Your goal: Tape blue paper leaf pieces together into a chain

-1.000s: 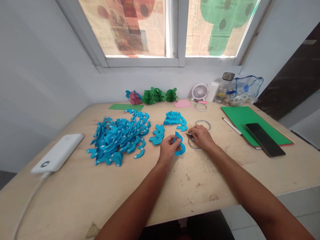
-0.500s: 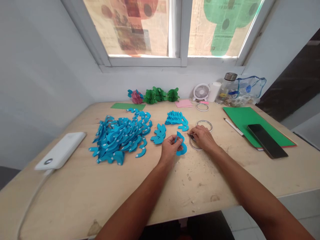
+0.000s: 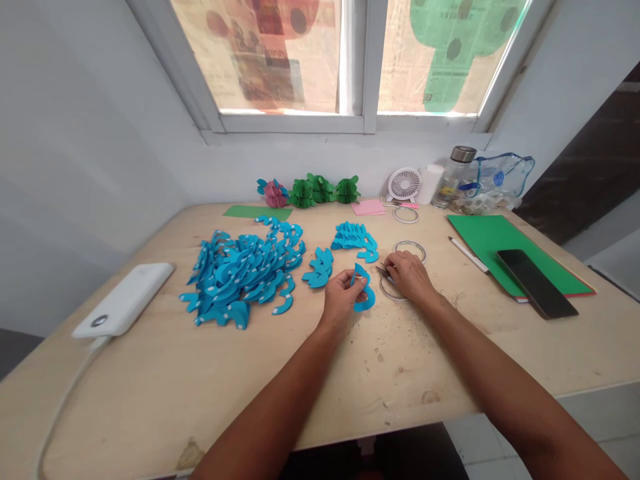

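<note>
Pinched between the fingers of my left hand (image 3: 343, 293) is a curved blue paper piece (image 3: 369, 297), held upright just above the table. My right hand (image 3: 409, 272) is closed on a small dark pointed tool (image 3: 383, 271), whose exact kind is too small to make out. Under those fingers lies a roll of narrow tape (image 3: 393, 293), partly covered by the hand. Behind my left hand rests a small stack of blue paper pieces (image 3: 319, 269). Farther back lies a fanned row of similar blue pieces (image 3: 351, 235).
At left spreads a large heap of blue paper arcs (image 3: 240, 270) with white patches. A white power bank (image 3: 125, 300) with a cable lies beyond it. On the right, a black phone (image 3: 537, 283) overlaps green sheets (image 3: 480, 233). Another tape roll (image 3: 410, 251) lies behind my right hand.
The whole view has shifted very slightly. Both hands keep nearly the same place, and the dark tool's tip shows a little differently beside the tape roll.
</note>
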